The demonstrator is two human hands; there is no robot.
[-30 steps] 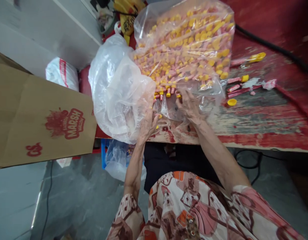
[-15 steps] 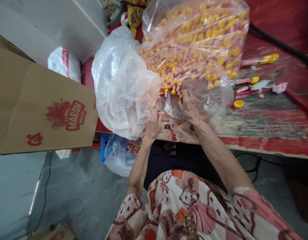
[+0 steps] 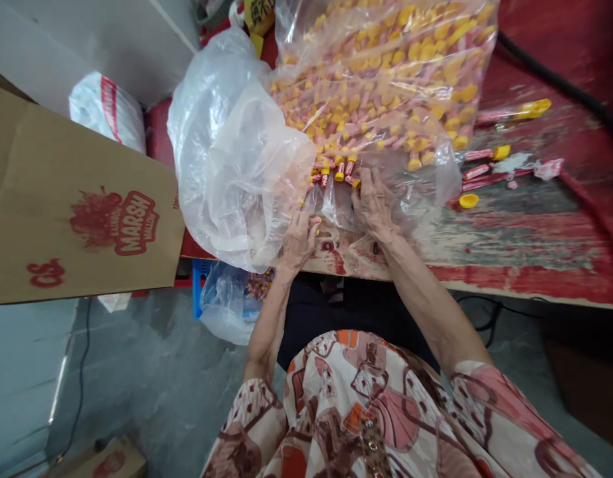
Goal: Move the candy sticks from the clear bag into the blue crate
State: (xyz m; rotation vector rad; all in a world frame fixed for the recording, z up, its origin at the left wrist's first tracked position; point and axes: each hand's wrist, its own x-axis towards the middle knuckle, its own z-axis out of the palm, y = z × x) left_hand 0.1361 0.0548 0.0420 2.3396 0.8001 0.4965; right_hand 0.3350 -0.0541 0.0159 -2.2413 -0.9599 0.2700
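Observation:
A large clear bag (image 3: pixel 380 79) full of small pink tubes with yellow caps lies on the worn red table (image 3: pixel 515 265). Several loose capped tubes (image 3: pixel 340 168) rest at its mouth. My left hand (image 3: pixel 299 240) is closed on a small capped tube (image 3: pixel 315 226) near the table's front edge, beside a puffed white plastic bag (image 3: pixel 236 153). My right hand (image 3: pixel 374 202) lies on the clear plastic, its fingertips next to one of the loose tubes; whether it grips that tube is unclear.
A cardboard box (image 3: pixel 87 206) stands at the left, with a white and red package (image 3: pixel 107 109) behind it. Below the table edge is a blue basket (image 3: pixel 197 292) with a plastic bag. Tubes, a yellow cap (image 3: pixel 468 201) and a black cable (image 3: pixel 555 76) lie at the right.
The whole view has shifted, so the scene sits a little further left and higher. The tube in my left hand shows more, and my right hand stays by the loose tubes.

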